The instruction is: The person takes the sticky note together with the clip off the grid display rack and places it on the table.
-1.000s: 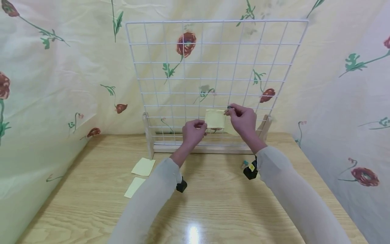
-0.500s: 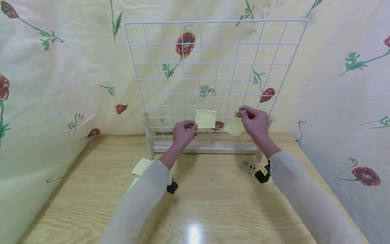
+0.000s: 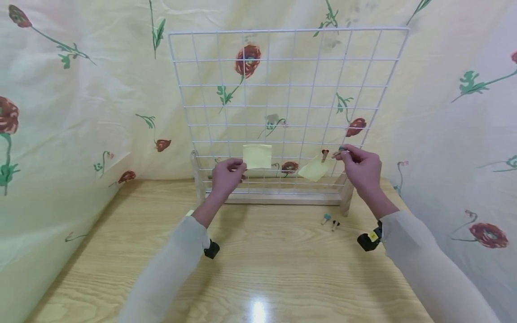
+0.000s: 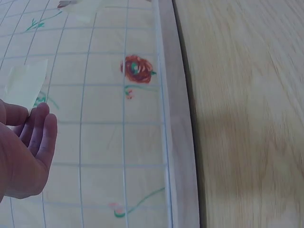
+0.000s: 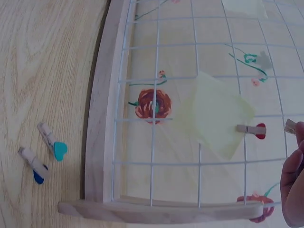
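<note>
My left hand (image 3: 227, 176) pinches a pale yellow sticky note (image 3: 257, 156) by its lower left corner, in front of the lower part of a white wire grid (image 3: 288, 30). In the left wrist view that note (image 4: 26, 85) stands out past the thumb and fingertips. My right hand (image 3: 363, 171) pinches a small wooden clothespin (image 5: 290, 127), its other end hidden by the fingers. Left of this hand, another yellow note (image 5: 218, 116) hangs tilted on the grid, held at its edge by a clothespin with a red heart (image 5: 251, 129).
The grid stands in a wooden base (image 3: 282, 198) at the back of the wooden table (image 3: 262, 260). Below its right end lie a clothespin with a teal heart (image 5: 53, 141) and one with a dark blue heart (image 5: 33, 164). Flower-patterned cloth (image 3: 81, 112) surrounds the table.
My left hand has carried its note leftward along the grid. My right hand has moved right with its clothespin, uncovering the clipped note and red-heart clothespin. My left sleeve now mostly covers the table notes.
</note>
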Available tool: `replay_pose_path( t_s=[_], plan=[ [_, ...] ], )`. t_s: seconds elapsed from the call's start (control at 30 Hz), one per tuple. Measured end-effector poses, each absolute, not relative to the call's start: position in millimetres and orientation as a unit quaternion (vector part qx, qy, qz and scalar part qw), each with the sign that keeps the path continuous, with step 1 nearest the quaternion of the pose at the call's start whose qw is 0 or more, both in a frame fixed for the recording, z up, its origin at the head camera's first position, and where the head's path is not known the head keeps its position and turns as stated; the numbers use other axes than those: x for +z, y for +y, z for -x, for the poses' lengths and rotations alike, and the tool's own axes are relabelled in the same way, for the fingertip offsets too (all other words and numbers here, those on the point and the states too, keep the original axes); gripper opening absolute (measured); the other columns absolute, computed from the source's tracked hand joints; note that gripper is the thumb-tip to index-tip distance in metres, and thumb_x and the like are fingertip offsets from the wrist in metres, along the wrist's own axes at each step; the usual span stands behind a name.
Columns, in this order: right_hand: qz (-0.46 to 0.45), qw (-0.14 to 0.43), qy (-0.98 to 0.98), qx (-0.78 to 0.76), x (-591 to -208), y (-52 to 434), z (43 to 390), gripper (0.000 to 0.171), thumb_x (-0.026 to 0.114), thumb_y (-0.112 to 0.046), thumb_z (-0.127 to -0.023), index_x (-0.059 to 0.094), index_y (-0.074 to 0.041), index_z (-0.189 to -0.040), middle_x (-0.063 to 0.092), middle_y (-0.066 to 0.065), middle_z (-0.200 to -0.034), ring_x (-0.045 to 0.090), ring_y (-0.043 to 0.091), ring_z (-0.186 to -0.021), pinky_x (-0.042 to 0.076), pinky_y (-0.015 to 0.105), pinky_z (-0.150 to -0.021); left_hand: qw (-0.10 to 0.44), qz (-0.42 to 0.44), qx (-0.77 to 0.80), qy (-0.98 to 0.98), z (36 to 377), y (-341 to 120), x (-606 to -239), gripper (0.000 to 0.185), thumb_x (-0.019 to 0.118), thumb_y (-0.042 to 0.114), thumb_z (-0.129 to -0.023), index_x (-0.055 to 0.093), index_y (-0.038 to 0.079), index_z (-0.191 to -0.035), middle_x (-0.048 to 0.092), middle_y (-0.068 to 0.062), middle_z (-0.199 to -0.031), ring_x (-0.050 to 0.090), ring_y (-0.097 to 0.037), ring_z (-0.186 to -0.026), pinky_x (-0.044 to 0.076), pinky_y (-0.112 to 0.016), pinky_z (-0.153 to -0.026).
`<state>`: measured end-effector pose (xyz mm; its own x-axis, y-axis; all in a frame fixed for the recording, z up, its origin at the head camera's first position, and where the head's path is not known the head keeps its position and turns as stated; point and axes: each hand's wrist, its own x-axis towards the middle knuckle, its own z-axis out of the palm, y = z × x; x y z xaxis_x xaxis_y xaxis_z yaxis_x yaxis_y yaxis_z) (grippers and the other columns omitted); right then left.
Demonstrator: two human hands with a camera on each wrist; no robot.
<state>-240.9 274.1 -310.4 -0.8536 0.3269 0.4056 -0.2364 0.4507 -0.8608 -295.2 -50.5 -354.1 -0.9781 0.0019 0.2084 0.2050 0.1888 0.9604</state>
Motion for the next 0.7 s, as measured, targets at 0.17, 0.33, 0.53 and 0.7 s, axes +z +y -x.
replay_pose_path(
  t_s=[0.17,0.33,0.53,0.7],
  plan=[
    [0.051,0.264,-0.809,0.522,-312,287,234,0.032,0.057,-0.015,-0.096,0.063,0.001,-0.123,0.062,-0.030,-0.069,0.056,-0.006,-0.072,0.037,0.009,-0.048,0.077,0.059,-0.624,-0.775,293,-71,-352,0.021,0.066,0.010,-0.090,0.068,-0.001,-0.107,0.071,-0.017,-0.097,0.066,-0.011,-0.061,0.061,-0.039,-0.070],
    [0.065,0.270,-0.806,0.523,-314,302,229,0.033,0.058,-0.015,-0.096,0.062,0.003,-0.124,0.062,-0.031,-0.068,0.059,-0.010,-0.075,0.037,0.009,-0.050,0.077,0.038,-0.623,-0.777,291,-96,-349,0.022,0.066,0.009,-0.091,0.067,-0.002,-0.110,0.069,-0.019,-0.101,0.066,-0.012,-0.063,0.061,-0.035,-0.070],
    [0.078,0.281,-0.791,0.537,-312,312,226,0.034,0.059,-0.015,-0.095,0.063,0.007,-0.121,0.063,-0.029,-0.068,0.061,-0.010,-0.073,0.040,0.008,-0.053,0.087,0.014,-0.620,-0.780,290,-116,-349,0.023,0.064,0.012,-0.092,0.067,-0.002,-0.110,0.068,-0.024,-0.103,0.067,-0.010,-0.062,0.061,-0.031,-0.067],
    [0.076,0.268,-0.780,0.561,-311,312,225,0.036,0.059,-0.014,-0.095,0.060,0.008,-0.123,0.066,-0.025,-0.070,0.062,-0.008,-0.075,0.040,0.008,-0.054,0.084,0.009,-0.622,-0.778,290,-120,-349,0.024,0.064,0.012,-0.092,0.067,-0.003,-0.110,0.069,-0.023,-0.103,0.064,-0.006,-0.059,0.060,-0.030,-0.066]
  ],
)
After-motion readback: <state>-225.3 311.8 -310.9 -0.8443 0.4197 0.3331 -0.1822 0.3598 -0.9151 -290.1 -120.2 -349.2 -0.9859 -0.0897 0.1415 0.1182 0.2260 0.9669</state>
